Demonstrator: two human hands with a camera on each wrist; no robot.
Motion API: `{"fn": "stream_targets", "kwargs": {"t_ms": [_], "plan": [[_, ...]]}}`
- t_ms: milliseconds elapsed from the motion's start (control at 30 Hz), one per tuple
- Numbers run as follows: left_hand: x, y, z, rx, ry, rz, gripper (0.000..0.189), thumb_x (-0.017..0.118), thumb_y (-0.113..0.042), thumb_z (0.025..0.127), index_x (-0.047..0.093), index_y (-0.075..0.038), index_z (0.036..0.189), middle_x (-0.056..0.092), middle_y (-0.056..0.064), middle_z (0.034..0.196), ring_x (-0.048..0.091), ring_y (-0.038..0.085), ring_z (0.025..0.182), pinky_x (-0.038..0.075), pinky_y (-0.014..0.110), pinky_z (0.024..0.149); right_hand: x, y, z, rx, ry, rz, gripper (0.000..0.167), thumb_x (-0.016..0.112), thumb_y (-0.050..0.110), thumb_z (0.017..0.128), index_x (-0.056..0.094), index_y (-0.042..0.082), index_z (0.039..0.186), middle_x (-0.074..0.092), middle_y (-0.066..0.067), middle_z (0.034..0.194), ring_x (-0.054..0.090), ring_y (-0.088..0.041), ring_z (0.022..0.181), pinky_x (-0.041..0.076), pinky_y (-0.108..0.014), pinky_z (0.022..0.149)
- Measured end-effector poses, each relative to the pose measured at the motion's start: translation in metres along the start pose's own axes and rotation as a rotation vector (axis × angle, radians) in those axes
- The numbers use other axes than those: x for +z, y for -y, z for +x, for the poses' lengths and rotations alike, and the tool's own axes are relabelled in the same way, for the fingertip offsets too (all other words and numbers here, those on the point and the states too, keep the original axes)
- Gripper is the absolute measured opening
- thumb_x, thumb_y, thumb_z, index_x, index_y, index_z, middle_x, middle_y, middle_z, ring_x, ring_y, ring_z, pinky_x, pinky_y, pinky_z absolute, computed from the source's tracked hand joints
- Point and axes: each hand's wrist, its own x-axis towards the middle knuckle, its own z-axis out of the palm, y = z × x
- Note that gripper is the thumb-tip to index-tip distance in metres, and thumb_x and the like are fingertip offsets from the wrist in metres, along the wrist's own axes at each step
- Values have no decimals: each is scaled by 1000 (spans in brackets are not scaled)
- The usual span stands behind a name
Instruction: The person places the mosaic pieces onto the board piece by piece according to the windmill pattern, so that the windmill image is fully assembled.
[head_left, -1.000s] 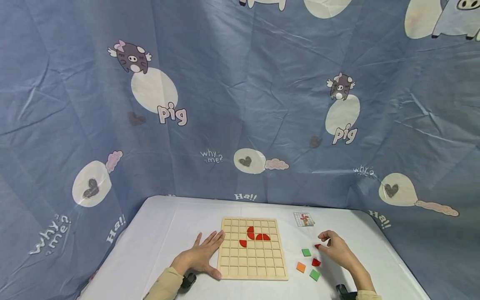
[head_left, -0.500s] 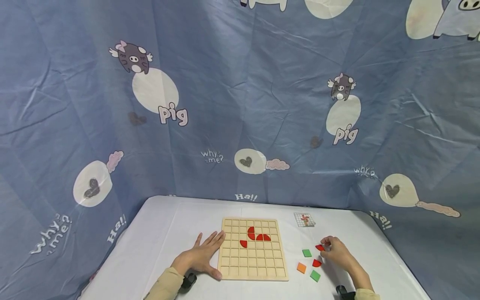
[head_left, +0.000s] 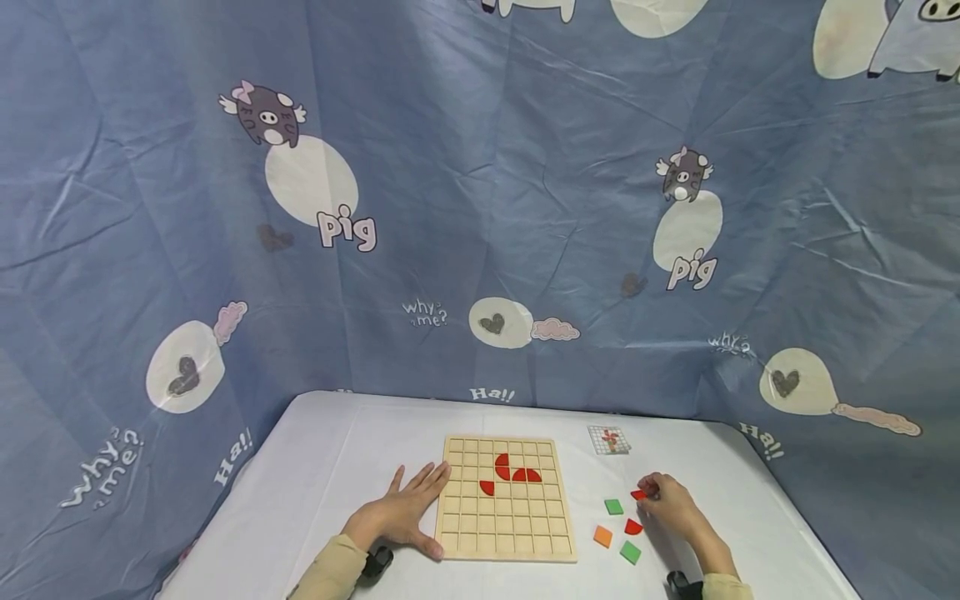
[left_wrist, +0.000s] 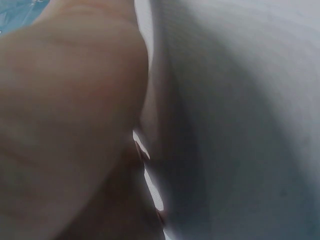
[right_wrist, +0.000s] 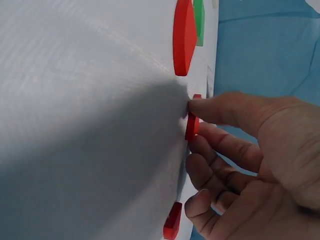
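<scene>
My right hand (head_left: 671, 502) pinches a red quarter-circle tile (head_left: 638, 495) low over the white table. In the right wrist view the thumb lies on one side of this red tile (right_wrist: 192, 127), with fingers curled on the other. My left hand (head_left: 405, 510) lies flat with spread fingers, its fingertips and thumb at the left edge of a wooden grid board (head_left: 506, 533). Several red quarter-circle tiles (head_left: 502, 472) sit in the board's squares. The left wrist view shows only blurred skin (left_wrist: 70, 110) and white cloth.
Between board and right hand lie a green square tile (head_left: 613, 507), an orange tile (head_left: 603, 536), another green tile (head_left: 630, 552) and a red tile (head_left: 633, 527). One more red tile (right_wrist: 172, 221) shows low in the right wrist view. A printed pattern card (head_left: 609, 439) lies behind.
My right fingers have closed in around the red tile, which now shows more of its face than a second ago. The left hand and the board have stayed put.
</scene>
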Motion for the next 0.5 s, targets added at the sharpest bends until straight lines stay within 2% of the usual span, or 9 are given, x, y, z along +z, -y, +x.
{"fn": "stream_targets", "kwargs": {"t_ms": [200,500], "plan": [[1,0,0,-1,0,-6,131,72,-72,58,11,-9,156,8,8,164,9,32,150,-2,67,116,1,3,1,-3,-11,-5,20,71,1,79,65,-3,97,63,-7,87,56,-17,77,50,-31,66],[3,1,1,-13,-3,1,132,72,-73,57,11,-10,156,8,7,164,9,31,151,-2,66,117,3,2,3,11,-19,-8,16,72,3,80,65,-1,93,63,-5,83,55,-17,75,49,-29,63]]}}
